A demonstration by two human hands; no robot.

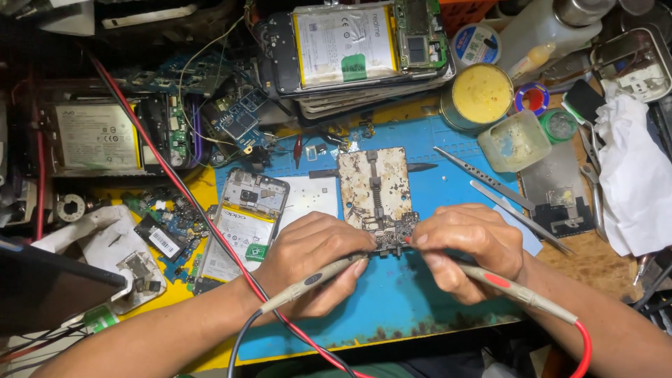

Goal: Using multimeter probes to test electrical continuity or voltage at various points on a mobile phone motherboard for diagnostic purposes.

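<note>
My left hand (311,262) grips a grey test probe with a black lead (308,283), its tip at a small circuit board (395,231). My right hand (469,248) grips a grey probe with a red mark and red lead (514,290), tip touching the same board from the right. The board sits clamped at the lower end of a stained metal board holder (373,185) on a blue work mat (399,294).
An opened phone with a battery (245,224) lies left of my hands. Two tweezers (483,178) lie right of the holder. A yellow paste tin (479,94), stacked opened phones (350,49), a white cloth (637,182) and loose boards (168,224) crowd the bench.
</note>
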